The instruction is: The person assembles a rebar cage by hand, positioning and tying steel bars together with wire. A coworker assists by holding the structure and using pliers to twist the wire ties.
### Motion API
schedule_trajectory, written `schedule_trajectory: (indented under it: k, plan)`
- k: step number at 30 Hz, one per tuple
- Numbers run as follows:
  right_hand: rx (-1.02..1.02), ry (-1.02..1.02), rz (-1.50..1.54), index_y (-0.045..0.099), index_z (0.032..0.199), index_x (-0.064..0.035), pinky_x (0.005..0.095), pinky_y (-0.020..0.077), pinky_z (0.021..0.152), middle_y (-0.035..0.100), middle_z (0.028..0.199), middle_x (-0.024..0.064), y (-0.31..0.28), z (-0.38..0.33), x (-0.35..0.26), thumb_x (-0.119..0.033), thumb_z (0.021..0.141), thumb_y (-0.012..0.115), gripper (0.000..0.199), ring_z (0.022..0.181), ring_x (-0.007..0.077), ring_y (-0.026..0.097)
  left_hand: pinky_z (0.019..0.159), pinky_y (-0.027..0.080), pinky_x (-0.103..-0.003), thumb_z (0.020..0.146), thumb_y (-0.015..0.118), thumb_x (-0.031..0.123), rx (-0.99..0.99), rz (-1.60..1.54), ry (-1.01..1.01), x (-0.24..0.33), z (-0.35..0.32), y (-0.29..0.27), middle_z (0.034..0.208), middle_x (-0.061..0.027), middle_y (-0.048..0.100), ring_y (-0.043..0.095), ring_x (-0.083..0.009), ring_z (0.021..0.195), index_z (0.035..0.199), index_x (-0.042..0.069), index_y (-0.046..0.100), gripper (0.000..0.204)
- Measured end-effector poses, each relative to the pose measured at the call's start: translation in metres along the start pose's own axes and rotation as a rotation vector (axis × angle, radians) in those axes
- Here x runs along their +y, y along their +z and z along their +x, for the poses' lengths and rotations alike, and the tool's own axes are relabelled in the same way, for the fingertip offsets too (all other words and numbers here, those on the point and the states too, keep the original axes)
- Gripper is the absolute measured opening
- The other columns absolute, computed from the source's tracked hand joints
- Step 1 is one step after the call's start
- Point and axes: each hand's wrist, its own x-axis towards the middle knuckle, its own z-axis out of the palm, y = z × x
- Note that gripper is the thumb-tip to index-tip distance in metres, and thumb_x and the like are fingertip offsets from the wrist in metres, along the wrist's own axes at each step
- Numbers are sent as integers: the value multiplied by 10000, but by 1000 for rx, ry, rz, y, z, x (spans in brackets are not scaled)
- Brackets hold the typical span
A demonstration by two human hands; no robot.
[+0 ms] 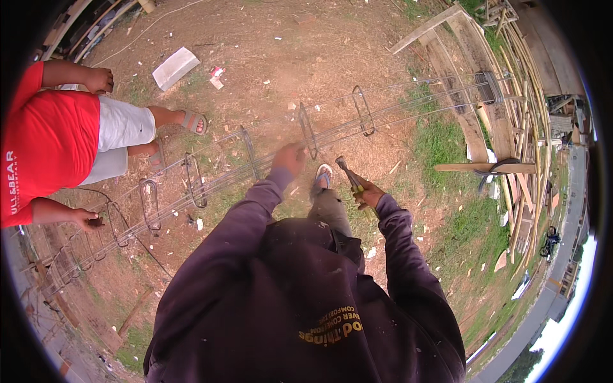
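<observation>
A long rebar cage of thin steel bars (396, 117) with rectangular stirrups (364, 110) slants across the view from lower left to upper right. At its middle, beside another stirrup (308, 132), my left hand (290, 158) is closed on the bars; its fingertips are partly hidden. My right hand (368, 193) grips a pair of pincers (350, 173) by yellowish handles. Their metal head points up and left toward the cage, apart from it. My sandalled foot (324, 176) shows between my hands.
A co-worker in a red shirt (57, 137) stands at the left, one hand (88, 220) close to the cage. A pale block (175, 68) lies on the ground. Wooden planks (456, 96) support the cage's right end, near bamboo poles (533, 127) and a projecting board (485, 168).
</observation>
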Motion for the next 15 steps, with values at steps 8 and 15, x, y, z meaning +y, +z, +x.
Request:
schedule_trajectory:
  k: [8, 15]
  plan:
    - [-341, 39, -455, 186, 1497, -254, 366, 583, 656, 488, 1287, 206, -41, 56, -97, -56, 769, 547, 836, 967, 313, 607, 782, 486, -464, 880, 565, 314, -124, 93, -284, 16, 16, 33, 883, -216, 657, 614, -410, 857, 1008, 86, 693, 291]
    - [-234, -83, -934, 229, 1480, -158, 401, 499, 843, 601, 1147, 218, -44, 51, -112, -301, 820, 540, 744, 986, 338, 634, 793, 495, -416, 858, 598, 404, -110, -98, -345, 8, 22, 34, 889, -197, 672, 644, -361, 843, 1008, 110, 710, 348]
